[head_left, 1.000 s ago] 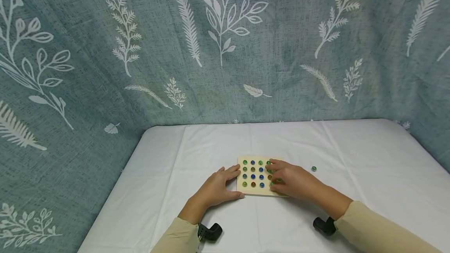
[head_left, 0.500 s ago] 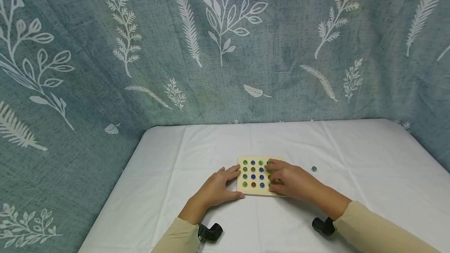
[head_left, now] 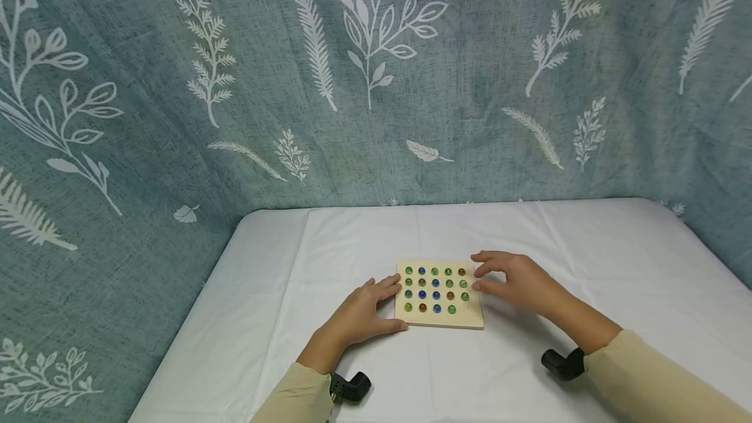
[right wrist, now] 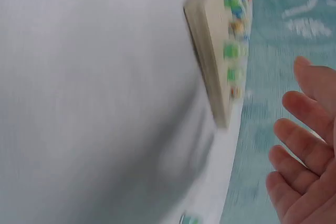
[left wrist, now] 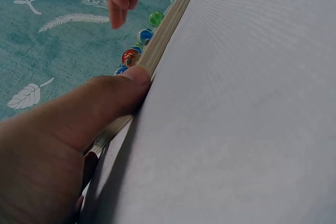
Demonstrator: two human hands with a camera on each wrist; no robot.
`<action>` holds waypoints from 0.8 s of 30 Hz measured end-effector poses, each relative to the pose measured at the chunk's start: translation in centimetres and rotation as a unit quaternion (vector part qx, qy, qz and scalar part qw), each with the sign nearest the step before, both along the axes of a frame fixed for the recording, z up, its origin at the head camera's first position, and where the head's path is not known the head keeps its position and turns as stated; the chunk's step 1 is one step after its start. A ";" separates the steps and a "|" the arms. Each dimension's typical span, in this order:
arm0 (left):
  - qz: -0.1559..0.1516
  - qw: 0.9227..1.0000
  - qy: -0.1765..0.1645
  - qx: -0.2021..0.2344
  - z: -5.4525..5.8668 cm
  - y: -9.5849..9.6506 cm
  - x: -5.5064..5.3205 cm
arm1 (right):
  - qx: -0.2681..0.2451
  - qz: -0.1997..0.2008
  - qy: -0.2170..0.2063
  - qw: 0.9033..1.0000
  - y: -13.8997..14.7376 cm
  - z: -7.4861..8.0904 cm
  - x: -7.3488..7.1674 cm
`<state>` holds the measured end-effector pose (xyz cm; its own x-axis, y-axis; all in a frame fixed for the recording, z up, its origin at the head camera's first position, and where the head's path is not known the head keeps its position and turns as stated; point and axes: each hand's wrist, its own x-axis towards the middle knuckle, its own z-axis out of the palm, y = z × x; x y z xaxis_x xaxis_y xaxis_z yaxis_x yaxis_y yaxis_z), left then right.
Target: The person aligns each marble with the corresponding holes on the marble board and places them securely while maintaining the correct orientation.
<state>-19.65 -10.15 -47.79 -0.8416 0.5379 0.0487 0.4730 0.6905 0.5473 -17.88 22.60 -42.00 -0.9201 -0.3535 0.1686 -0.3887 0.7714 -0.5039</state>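
A pale wooden board (head_left: 467, 316) lies flat on the table, set with rows of green, blue and amber glass marbles (head_left: 436, 296). The bottom-right spot of the grid holds no marble. My left hand (head_left: 367, 312) holds the board by its left side, with the thumb against the front edge, as the left wrist view also shows the thumb (left wrist: 118, 90) on the wood's side. My right hand (head_left: 519, 281) hovers by the board's upper right corner, fingers loosely bent and nothing between them. In the right wrist view, its fingers (right wrist: 302, 145) are apart from the board.
A loose green marble (right wrist: 190, 219) shows at the bottom of the right wrist view; my right hand hides it from the head view. White cloth (head_left: 329, 240) covers the table, and a leaf-patterned teal curtain (head_left: 376, 129) hangs behind and at the sides.
My right hand has lifted off the board's right part and moved right, uncovering the marbles there. It now covers the loose green marble. The left hand stays in place.
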 end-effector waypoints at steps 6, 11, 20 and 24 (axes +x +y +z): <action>0.002 1.000 -0.001 -0.002 -0.2 0.0 0.0 | -0.031 -0.084 -0.082 0.993 3.7 0.3 -0.9; 0.000 1.000 -0.003 0.001 -0.2 0.0 0.0 | -0.025 -0.110 -0.118 0.987 6.3 0.1 -1.5; -0.001 1.000 -0.001 0.002 -0.1 0.0 0.0 | -0.038 -0.107 -0.158 0.981 8.7 -1.5 -1.4; -0.002 1.000 -0.002 0.003 -0.1 0.0 0.0 | -0.048 -0.093 -0.154 0.982 8.9 -2.1 -1.3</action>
